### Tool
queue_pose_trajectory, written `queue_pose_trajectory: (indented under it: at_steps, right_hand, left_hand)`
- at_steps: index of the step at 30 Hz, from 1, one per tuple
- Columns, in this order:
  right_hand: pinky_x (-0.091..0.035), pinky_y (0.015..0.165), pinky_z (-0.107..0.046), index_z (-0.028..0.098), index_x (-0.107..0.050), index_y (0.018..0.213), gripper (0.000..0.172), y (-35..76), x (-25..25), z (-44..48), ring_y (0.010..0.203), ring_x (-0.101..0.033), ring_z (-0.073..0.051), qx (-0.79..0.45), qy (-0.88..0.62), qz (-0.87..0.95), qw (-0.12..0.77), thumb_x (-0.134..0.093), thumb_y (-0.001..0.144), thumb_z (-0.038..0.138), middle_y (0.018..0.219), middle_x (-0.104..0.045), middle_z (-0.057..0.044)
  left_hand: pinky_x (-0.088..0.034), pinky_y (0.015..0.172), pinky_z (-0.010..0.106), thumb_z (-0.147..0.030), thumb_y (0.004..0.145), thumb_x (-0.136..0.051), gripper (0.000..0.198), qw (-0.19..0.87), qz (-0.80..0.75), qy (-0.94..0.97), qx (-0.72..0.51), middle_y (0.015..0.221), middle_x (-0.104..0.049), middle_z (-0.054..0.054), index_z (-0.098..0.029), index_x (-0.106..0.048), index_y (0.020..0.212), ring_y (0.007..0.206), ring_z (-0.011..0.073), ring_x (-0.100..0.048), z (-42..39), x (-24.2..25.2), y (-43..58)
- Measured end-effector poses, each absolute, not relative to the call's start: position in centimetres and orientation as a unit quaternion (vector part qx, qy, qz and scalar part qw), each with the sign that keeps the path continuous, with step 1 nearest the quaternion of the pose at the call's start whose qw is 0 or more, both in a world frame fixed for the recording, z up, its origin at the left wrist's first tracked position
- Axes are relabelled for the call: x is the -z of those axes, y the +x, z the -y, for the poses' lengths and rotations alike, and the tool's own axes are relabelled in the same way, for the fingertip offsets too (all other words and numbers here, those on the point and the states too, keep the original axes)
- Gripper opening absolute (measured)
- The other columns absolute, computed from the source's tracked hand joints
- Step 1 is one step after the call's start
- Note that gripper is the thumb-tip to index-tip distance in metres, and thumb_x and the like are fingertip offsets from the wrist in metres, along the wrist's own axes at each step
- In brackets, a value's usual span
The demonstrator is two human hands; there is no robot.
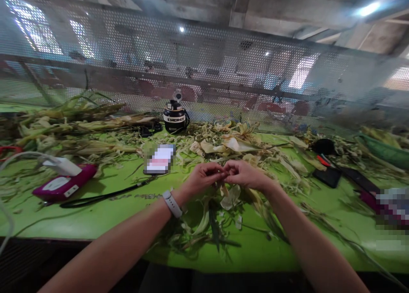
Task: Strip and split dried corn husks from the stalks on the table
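My left hand (pixel 204 176), with a pale watch band (pixel 171 204) on its wrist, is closed with fingertips pinched together. My right hand (pixel 244 173) meets it at the fingertips, also in a pinch. Anything between the fingers is too small and hidden to make out. Just below the hands lies a pale, petal-like piece of husk (pixel 230 198). Green leaf strips and scraps (pixel 203 222) are scattered on the green tabletop (pixel 128 220) in front of me. Behind the hands spreads a heap of dry husks (pixel 239 144), which look like corn husks.
A lit phone (pixel 160 159) lies left of the hands with a black strap (pixel 105 196). Farther left is a purple power strip (pixel 64 184) with a white plug. A black bottle (pixel 175 118) stands before the perforated screen (pixel 204 67). At right are a dark phone-like slab (pixel 327 176) and green basket (pixel 385 152).
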State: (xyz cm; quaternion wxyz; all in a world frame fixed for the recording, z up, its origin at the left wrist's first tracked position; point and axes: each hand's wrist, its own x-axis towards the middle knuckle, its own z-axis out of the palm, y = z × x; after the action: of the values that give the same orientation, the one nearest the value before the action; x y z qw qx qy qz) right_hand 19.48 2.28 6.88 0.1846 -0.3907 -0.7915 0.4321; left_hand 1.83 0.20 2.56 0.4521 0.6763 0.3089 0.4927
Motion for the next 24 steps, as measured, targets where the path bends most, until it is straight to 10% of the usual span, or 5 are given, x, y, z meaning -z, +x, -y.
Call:
queue_pose_trajectory:
  at_steps: [24]
  right_hand:
    - [-0.019, 0.045, -0.02, 0.013, -0.06, 0.075, 0.032, 19.4, -6.2, -2.6, 0.047, -0.029, -0.004, -0.512, -0.384, 0.735, 0.223, -0.07, 0.067, 0.042, 0.053, -0.04, 0.008]
  left_hand:
    - [-0.037, 0.05, 0.02, -0.031, 0.068, -0.069, 0.039, 0.527, -0.305, 0.628, -0.484, 0.062, -0.052, -0.005, -0.016, -0.053, 0.101, 0.053, 0.0079, -0.047, -0.3, -3.1, 1.1]
